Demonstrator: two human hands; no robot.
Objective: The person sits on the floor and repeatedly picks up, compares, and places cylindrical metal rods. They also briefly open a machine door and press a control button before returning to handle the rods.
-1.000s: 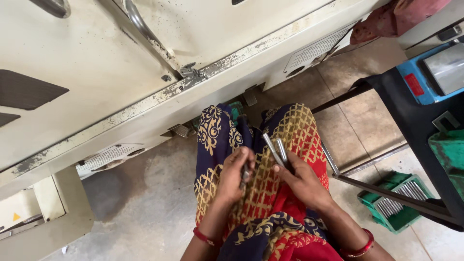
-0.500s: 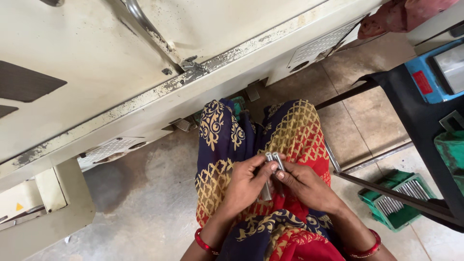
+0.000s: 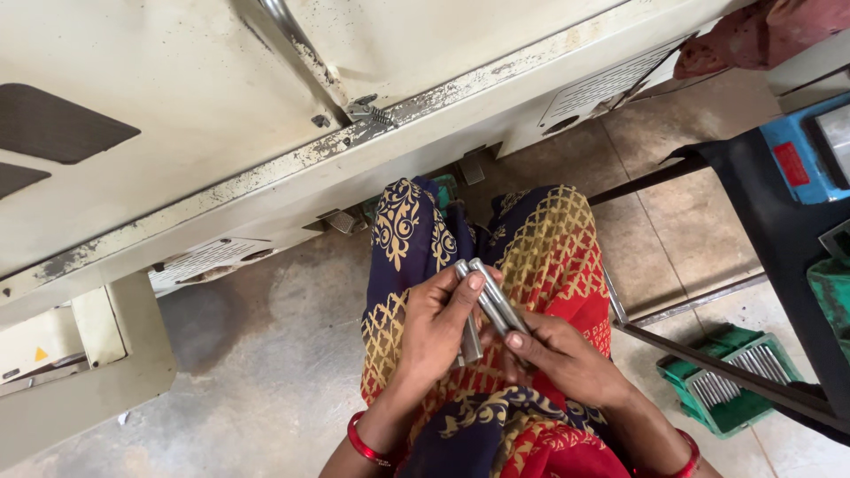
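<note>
I look down at my lap, covered by dark blue, yellow and red patterned cloth (image 3: 540,239). Both hands meet over it. My left hand (image 3: 434,332) grips short grey metal rods (image 3: 467,335), its thumb pressed on one rod's upper end. My right hand (image 3: 567,358) holds another of the metal rods (image 3: 498,301), which slants up to the left between the two hands. Red bangles sit on both wrists.
A cream metal machine body (image 3: 221,115) with a chipped lower edge fills the top and left. A green crate of similar metal rods (image 3: 722,389) stands on the concrete floor at the right, behind a dark metal frame (image 3: 708,363). A blue device (image 3: 810,150) sits at the far right.
My hands have drawn closer together over my lap. The rods, earlier held upright in the right hand, now lie bundled between both hands.
</note>
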